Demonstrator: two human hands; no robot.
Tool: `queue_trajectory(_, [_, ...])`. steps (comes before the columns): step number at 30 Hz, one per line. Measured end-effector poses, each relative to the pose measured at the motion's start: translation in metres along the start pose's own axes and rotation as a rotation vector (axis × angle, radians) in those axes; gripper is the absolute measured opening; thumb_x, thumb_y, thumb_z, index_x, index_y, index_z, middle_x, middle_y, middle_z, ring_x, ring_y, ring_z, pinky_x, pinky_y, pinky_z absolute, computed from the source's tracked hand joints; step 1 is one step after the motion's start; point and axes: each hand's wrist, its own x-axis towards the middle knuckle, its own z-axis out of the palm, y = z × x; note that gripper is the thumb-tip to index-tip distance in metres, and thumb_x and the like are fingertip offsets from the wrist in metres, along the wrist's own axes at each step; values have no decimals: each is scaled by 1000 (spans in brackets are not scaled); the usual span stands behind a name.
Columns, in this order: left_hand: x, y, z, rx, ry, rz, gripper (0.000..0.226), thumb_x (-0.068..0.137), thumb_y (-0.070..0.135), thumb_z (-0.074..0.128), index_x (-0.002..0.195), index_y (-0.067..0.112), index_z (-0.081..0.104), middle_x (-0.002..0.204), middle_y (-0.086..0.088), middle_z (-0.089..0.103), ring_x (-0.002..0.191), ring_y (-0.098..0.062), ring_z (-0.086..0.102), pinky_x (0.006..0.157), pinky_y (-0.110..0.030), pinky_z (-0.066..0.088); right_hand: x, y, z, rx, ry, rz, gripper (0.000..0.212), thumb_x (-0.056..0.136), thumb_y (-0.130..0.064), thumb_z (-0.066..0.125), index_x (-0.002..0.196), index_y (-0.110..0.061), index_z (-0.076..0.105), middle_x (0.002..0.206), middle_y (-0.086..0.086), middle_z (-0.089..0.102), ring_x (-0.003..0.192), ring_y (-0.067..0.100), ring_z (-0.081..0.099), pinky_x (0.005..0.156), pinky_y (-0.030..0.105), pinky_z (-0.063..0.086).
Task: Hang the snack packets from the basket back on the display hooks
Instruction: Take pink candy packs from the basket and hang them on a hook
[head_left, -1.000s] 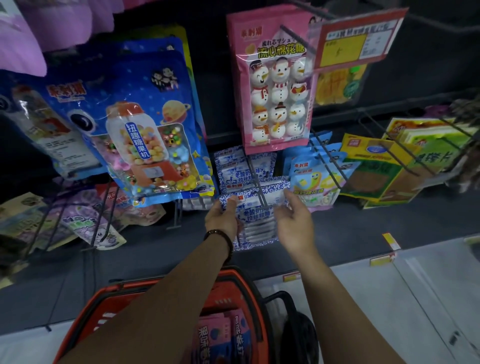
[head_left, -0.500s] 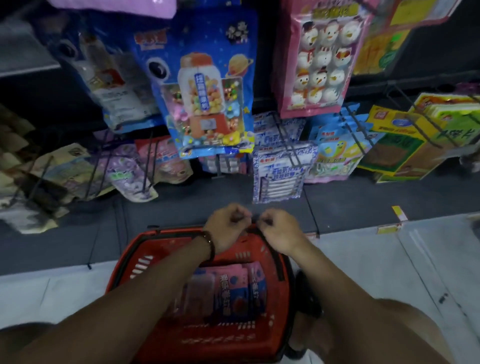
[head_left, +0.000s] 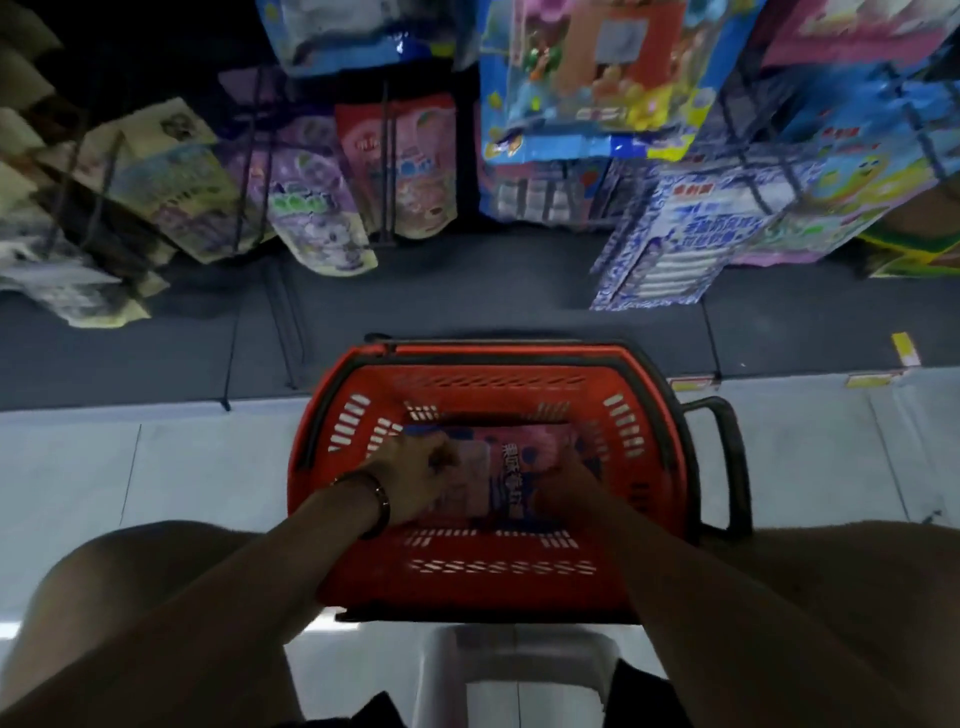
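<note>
Beyond the basket's far rim, a display rack (head_left: 467, 291) of wire hooks, crowded with hanging packets, all blurred. Under and around the basket, pale floor (head_left: 156, 467). At the basket's near side, a white stool-like stand (head_left: 519, 660), with bare knees to left and right. Red plastic basket (head_left: 488, 577) slotted on every wall, black handle (head_left: 727, 467) folded out to its right.

Up and right of the basket, a large blue packet (head_left: 587, 104) with cartoon print. Just below that, a blue-and-white patterned packet (head_left: 670, 249), hanging nearest the basket's far right corner, its blue characters too smeared to read. Up and left of the basket, a purple packet (head_left: 311, 208) and a pink-red packet (head_left: 410, 166) side by side behind wire prongs.

Inside the basket, flat on its bottom, a pink-and-blue snack packet (head_left: 498, 467), with white Chinese characters down a dark strip, not surely readable. Left hand (head_left: 415, 478) curled over the packet's left edge, pinching it. Right hand (head_left: 566, 483) on its right edge, too dim to tell gripping from resting. Dark bracelet (head_left: 376, 501) at the left wrist. Right of the basket, a small yellow price tag (head_left: 904, 348) on the rack's base edge.
</note>
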Motion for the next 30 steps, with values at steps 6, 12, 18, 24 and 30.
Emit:
queue_trajectory(6, [24,-11,5,-52,-44,-41,16,96,30,63,111,28,69,109,8,71,100,-13,67,90,-33,57,44,27,15,197,17,233,50,90,7,71,136,0,55,119,23,66,97,34,66,69,44,59])
queue_trajectory(12, [38,-12,9,-53,-39,-103,16,96,32,60,109,31,68,109,7,71,101,-16,67,91,-40,58,71,43,34,329,14,322,11,97,8,59,93,-2,60,80,14,67,68,23,64,54,29,52])
queue_trajectory(18, [41,-3,12,-63,-45,-118,16,100,35,56,108,28,67,107,5,71,99,-16,67,88,-38,59,66,42,42,175,194,231,36,95,-16,72,125,4,66,115,22,74,88,31,71,63,35,55])
queue_trajectory(24, [37,-5,10,-71,-72,-152,16,100,31,57,111,27,68,110,5,69,100,-18,65,87,-34,55,58,31,38,253,52,149,43,94,-10,76,133,-3,61,126,18,70,112,35,69,88,44,63])
queue_trajectory(30, [27,-6,5,-102,-5,-155,16,93,32,66,109,29,68,111,4,71,105,-19,66,87,-28,50,16,6,18,221,-84,-165,24,102,-8,59,114,-26,69,103,4,74,99,27,71,96,50,60])
